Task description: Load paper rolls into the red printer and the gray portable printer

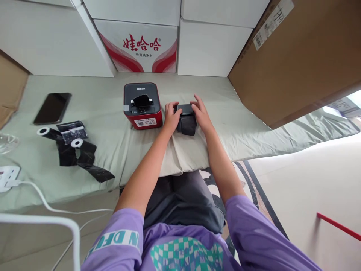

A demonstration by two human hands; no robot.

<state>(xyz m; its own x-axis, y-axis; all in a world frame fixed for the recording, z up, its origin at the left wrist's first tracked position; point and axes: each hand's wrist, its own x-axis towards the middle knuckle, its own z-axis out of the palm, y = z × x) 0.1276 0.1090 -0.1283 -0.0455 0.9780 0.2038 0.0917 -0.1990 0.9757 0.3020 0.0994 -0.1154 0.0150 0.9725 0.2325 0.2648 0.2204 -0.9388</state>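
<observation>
A small black box-shaped device point(184, 109) rests on the cloth-covered table in front of me; its exact kind is unclear. From its near side a dark strip point(188, 125) spreads toward me. My left hand point(171, 116) grips the device's left side, thumb on top. On the opposite side, my right hand point(201, 113) holds it with the thumb at its edge and the index finger stretched forward. Just left of my hands stands a red and black printer point(143, 92), with a dark piece point(141, 100) sticking up from its top slot.
Two partly unwound black rolls point(76, 143) with white cores lie at left beside a dark packet point(72, 131). A phone point(53, 108) lies behind them, a white power strip point(8, 177) at far left. White boxes point(208, 47) line the back; a large brown carton point(296, 56) stands right.
</observation>
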